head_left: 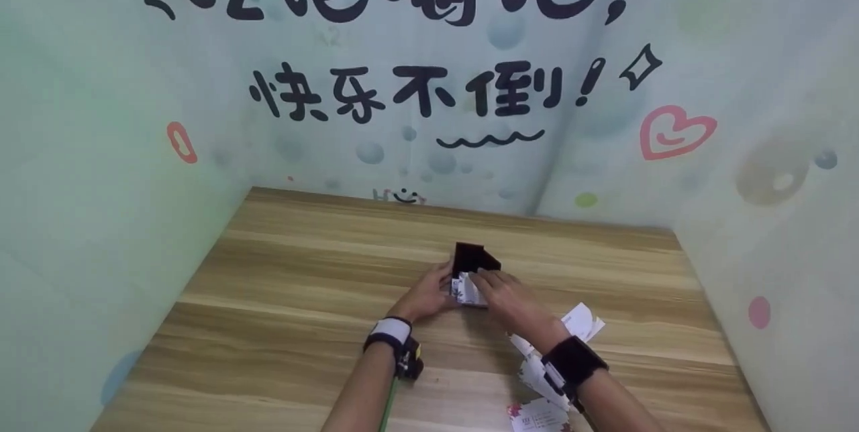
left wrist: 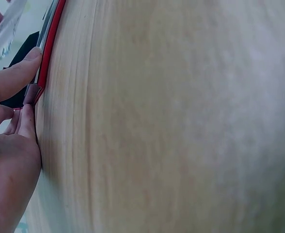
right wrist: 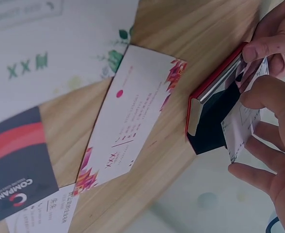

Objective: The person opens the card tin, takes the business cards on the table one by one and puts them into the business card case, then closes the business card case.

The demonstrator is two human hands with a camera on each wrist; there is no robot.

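- Could snag the white card [right wrist: 237,128] on the rim of the open card case [right wrist: 203,126], judging by tilt against the opening.
- Could bend or crease the card from pushing hard with the right hand [head_left: 507,294] at a wrong angle.
- Could skid or tip the case on the tabletop [head_left: 302,271] from uneven pressing, being gripped only at the edge by the left hand [head_left: 429,294].
- Could fumble the card outside the case from loosening the right fingers too early.
- Could scatter loose cards [head_left: 540,415], lying below and beside the right wrist, from dragging the wristband [head_left: 577,365] low.
- Left hand: coming in from near left, pinching the case edge, thumb over rim, other fingers low beside the tabletop.
- Right hand: reaching across from near right, pinching the card, thumb on its face, fingers round behind and at its edge.
- Case: resting open around mid-tabletop, between both hands, red outside, dark inside.
- Card: held tilted at the case opening; cannot tell how far in.
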